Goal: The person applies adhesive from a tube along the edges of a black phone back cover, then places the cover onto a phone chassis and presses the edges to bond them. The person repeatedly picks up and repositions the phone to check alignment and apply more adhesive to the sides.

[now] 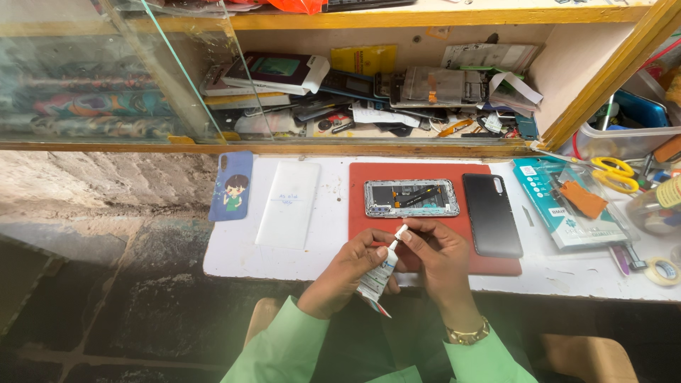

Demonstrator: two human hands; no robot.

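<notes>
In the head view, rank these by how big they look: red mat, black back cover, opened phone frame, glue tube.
1. red mat
2. black back cover and opened phone frame: look alike, no ranking
3. glue tube, though it sits nearer the camera, between the hands

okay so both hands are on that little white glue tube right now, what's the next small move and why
Probably twist the cap off. The left hand grips the small white glue tube by its body, and the right hand pinches its white cap. The opened silver-framed phone lies apart on the red mat.
</notes>
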